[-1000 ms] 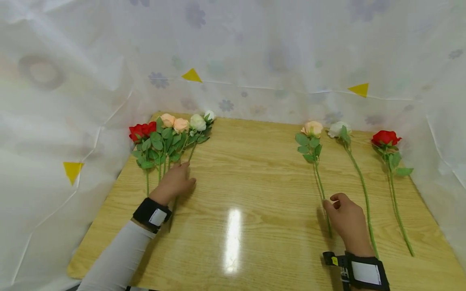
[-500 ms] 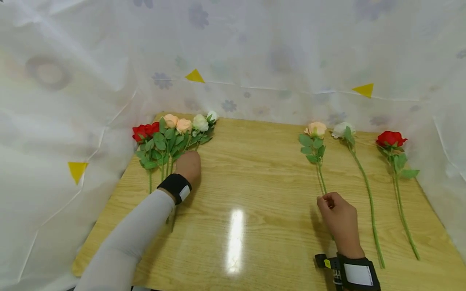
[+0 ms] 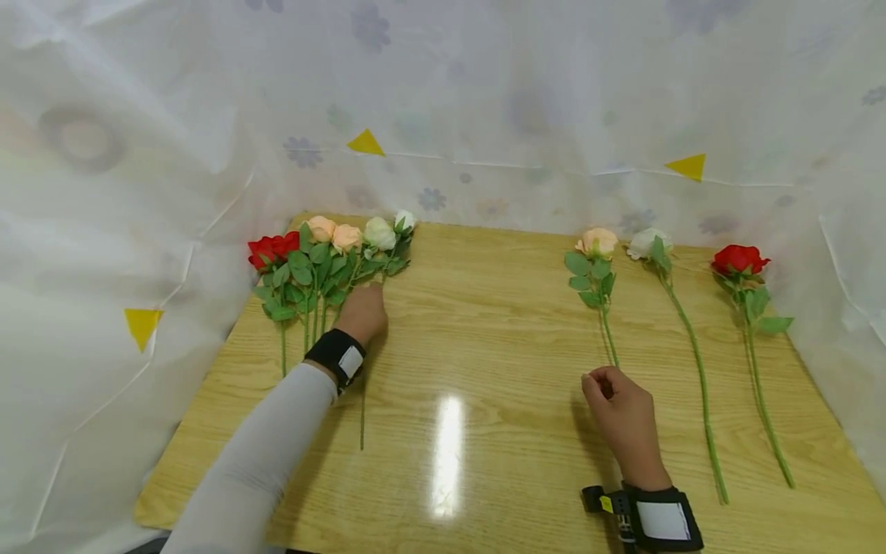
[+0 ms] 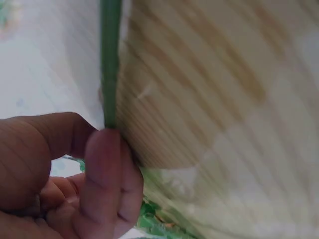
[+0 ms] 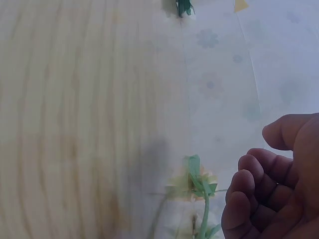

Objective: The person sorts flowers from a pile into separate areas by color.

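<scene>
My left hand [image 3: 363,314] pinches the green stem [image 4: 110,64] of a white rose [image 3: 404,221], the rightmost in the left group; the left wrist view shows the stem between thumb and fingers. Beside it lie a cream-white rose [image 3: 380,233], two peach roses [image 3: 347,238] and red roses [image 3: 273,250], their leaves overlapping. My right hand [image 3: 623,419] hovers loosely curled over the lower stem of a separate peach rose [image 3: 597,242], hiding part of it. In the right wrist view the thumb stands apart from the fingers, with nothing between them.
To the right lie another white rose [image 3: 649,243] and a red rose [image 3: 739,260], stems toward me. The wooden table [image 3: 498,346] meets a pale patterned sheet [image 3: 498,92] at back and sides. Yellow triangles [image 3: 143,327] mark the sheet.
My left hand has moved forward and slightly right along the stem, and the stem's lower end has swung right. My right hand has drifted left, toward the peach rose's stem and past it.
</scene>
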`<state>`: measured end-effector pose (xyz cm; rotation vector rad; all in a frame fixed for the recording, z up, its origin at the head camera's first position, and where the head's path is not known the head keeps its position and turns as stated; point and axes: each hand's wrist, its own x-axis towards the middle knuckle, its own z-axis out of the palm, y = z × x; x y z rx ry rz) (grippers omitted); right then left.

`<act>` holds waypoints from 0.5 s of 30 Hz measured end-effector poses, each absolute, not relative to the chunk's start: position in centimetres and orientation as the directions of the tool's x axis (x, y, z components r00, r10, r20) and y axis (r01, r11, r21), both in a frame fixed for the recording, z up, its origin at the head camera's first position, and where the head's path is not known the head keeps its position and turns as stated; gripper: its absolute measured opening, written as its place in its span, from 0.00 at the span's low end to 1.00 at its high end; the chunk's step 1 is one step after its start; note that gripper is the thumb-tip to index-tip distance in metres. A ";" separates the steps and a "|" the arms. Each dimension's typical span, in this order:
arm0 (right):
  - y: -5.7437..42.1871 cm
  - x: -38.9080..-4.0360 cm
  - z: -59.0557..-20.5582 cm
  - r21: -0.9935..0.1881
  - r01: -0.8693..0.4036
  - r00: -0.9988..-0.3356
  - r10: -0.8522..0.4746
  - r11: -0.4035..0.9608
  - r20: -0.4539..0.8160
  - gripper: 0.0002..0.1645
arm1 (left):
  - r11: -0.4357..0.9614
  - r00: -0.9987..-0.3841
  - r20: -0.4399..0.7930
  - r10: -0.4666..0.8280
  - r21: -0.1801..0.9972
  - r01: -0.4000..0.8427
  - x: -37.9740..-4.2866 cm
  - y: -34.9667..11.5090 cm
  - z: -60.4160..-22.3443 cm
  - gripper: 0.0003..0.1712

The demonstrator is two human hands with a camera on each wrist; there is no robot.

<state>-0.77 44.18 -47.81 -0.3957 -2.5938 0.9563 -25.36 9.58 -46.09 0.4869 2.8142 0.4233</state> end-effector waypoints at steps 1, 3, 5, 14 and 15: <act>44.0 -0.8 -47.8 -0.668 0.134 -0.903 0.367 0.732 0.222 0.07 | 0.879 -0.906 -0.224 0.358 0.408 0.246 -25.5 9.7 -46.2 0.27; 43.7 -0.9 -47.9 -0.673 0.123 -0.909 0.355 0.729 0.218 0.06 | 0.807 -0.894 -0.274 0.354 0.573 0.144 -25.5 9.8 -46.4 0.30; 43.4 -1.0 -47.9 -0.677 0.109 -0.914 0.341 0.728 0.219 0.06 | 0.688 -0.883 -0.313 0.351 0.725 0.017 -25.5 10.1 -46.6 0.33; 41.0 -2.3 -47.4 -0.705 0.041 -0.938 0.271 0.708 0.218 0.05 | 0.299 -0.876 -0.209 0.436 0.951 -0.078 -23.5 13.1 -44.4 0.35; 40.5 -2.6 -47.3 -0.712 0.030 -0.941 0.259 0.702 0.215 0.05 | 0.276 -0.875 -0.191 0.445 0.959 -0.069 -23.3 13.4 -44.1 0.35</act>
